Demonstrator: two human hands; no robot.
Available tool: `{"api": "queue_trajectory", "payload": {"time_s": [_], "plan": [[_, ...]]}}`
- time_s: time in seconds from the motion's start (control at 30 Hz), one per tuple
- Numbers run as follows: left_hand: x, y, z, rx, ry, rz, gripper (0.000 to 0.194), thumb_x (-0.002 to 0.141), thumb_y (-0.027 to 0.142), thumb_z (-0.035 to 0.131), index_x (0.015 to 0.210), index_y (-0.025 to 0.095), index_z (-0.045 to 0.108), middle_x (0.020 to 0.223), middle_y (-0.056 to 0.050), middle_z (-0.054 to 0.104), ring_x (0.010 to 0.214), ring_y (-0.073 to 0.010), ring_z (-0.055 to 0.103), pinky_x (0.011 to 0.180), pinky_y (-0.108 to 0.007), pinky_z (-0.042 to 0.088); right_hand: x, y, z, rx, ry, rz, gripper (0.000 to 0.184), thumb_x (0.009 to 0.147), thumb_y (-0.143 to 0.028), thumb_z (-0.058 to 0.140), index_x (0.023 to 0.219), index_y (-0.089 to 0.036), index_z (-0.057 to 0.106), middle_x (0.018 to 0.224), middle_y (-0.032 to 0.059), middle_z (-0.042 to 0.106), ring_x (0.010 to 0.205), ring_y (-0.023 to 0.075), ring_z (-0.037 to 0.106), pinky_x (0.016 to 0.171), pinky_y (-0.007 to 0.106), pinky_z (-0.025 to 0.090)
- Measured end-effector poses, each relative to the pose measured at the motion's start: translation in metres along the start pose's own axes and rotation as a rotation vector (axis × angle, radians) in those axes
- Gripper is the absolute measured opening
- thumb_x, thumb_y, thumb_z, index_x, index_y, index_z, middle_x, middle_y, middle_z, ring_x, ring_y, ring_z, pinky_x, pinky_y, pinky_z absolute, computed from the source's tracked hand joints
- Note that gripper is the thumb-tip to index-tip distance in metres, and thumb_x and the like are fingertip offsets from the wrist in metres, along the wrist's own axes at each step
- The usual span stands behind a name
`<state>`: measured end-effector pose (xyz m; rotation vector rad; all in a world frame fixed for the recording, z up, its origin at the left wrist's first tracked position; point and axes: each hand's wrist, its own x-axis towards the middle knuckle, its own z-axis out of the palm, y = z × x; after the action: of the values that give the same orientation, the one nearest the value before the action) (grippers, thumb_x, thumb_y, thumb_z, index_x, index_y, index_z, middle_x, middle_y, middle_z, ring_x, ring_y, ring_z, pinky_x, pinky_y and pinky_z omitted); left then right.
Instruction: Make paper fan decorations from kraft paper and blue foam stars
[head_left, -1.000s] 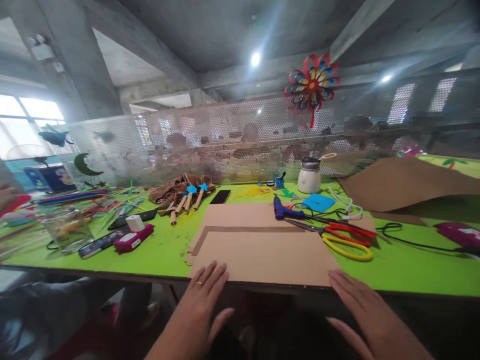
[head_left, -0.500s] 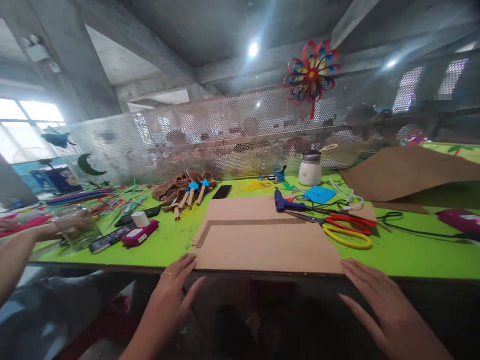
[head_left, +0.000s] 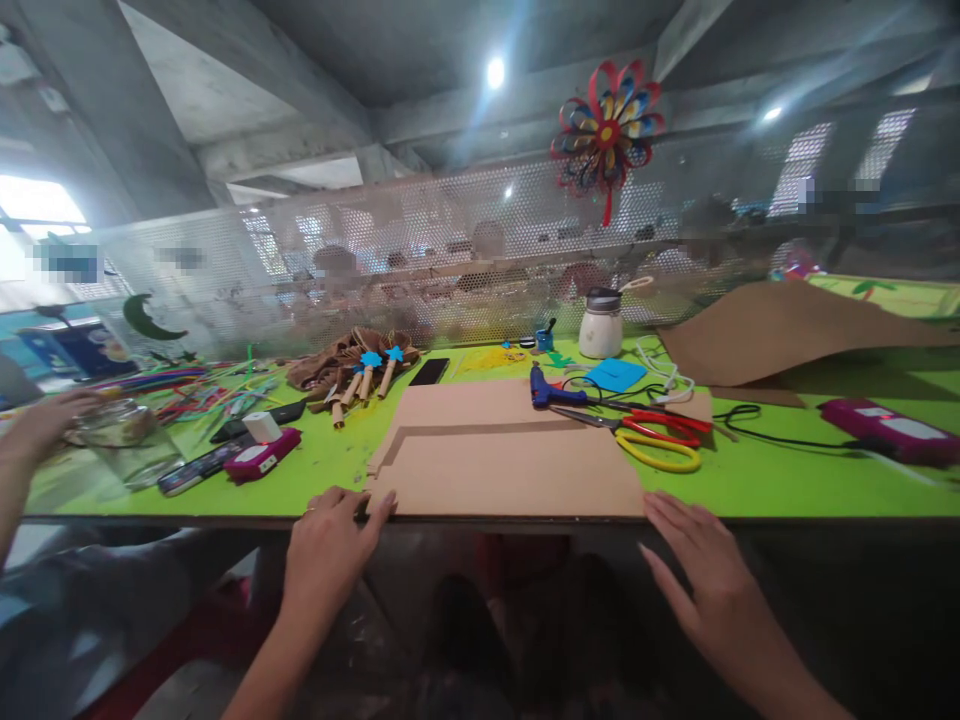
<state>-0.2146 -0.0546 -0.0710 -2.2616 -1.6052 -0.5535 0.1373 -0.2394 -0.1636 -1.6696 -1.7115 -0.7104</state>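
A folded tan sheet of craft paper (head_left: 502,475) lies at the table's front edge, over a larger tan piece (head_left: 465,403). My left hand (head_left: 337,535) is at its near left corner, fingers bent and thumb apart from them, the thumb tip touching the corner. At the near right corner, my right hand (head_left: 701,555) rests its outstretched fingertips on the paper's edge, thumb spread below. Beyond it lie scissors (head_left: 660,440) with red and yellow handles and a blue glue gun (head_left: 551,390), both partly on the larger piece.
A co-worker's hand (head_left: 45,425) is by a glass jar (head_left: 127,445) at left. Near it sit a magenta power strip (head_left: 262,455) and a remote (head_left: 199,470). Paper-tube figures (head_left: 367,380), a white jar (head_left: 601,328) and brown paper (head_left: 795,330) stand farther back.
The view has shifted, so things sit slightly higher and more to the left. My left thumb has moved up onto the paper's corner and its fingers have bent. My right hand stays at its corner.
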Motion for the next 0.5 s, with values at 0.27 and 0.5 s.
{"api": "queue_trajectory", "payload": {"time_s": [0.27,0.5], "plan": [[0.014,0.008,0.005,-0.272,-0.153,-0.32,0.039,0.075,0.052,0.045,0.088,0.018,0.058,0.088,-0.008,0.065,0.085,-0.0256,0.06,0.072,-0.032,0.044,0.002,-0.009,0.007,0.036,0.078,0.086,0.038,0.084,-0.02,0.049,0.122,-0.014,0.045,0.12,0.0135,0.056,0.117,0.0262,0.046,0.1,0.05,0.033],[0.019,0.01,-0.027,-0.637,-0.077,-0.491,0.034,0.066,0.052,0.052,0.074,0.019,0.059,0.073,-0.002,0.066,0.073,-0.0226,0.061,0.065,-0.029,0.045,0.014,-0.015,-0.006,0.148,0.037,0.197,0.034,0.086,-0.023,0.048,0.119,-0.018,0.047,0.124,0.0124,0.051,0.117,0.0256,0.045,0.097,0.048,0.037]]}}
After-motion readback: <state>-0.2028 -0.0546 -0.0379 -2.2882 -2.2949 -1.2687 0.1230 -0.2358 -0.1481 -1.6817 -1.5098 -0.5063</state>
